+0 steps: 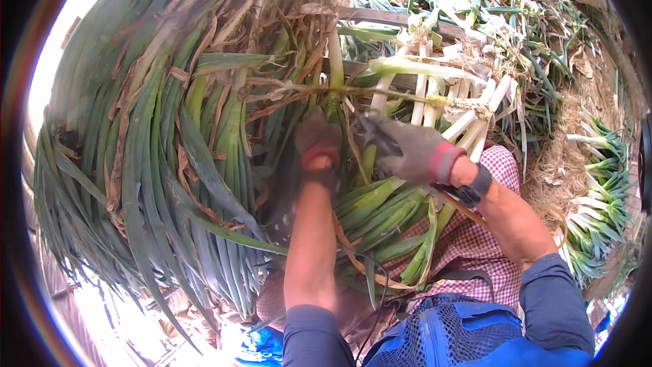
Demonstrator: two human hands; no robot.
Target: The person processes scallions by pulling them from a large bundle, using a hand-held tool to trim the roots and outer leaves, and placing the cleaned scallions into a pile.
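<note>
My left hand (318, 134), in a grey-brown glove with a red cuff, is closed around a green onion (335, 61) standing upright, its pale stalk above my fingers. Just to the right, my right hand (414, 148), in a matching glove, reaches across with its fingers curled toward that stalk; the dark fingertips are blurred, and what they pinch is hidden. Under and behind the right hand lie several cleaned green onions (468, 122) with white stalks and roots, their green leaves (387, 214) resting over my lap. Dry brown leaves hang around the left hand.
A large heap of untrimmed green onions (129, 136) fills the left side. Stripped leaves (530, 34) cover the ground at the back right, behind a metal bar (380, 17). A row of cleaned green onions (598, 204) lies at the far right, beside loose root trimmings (547, 163).
</note>
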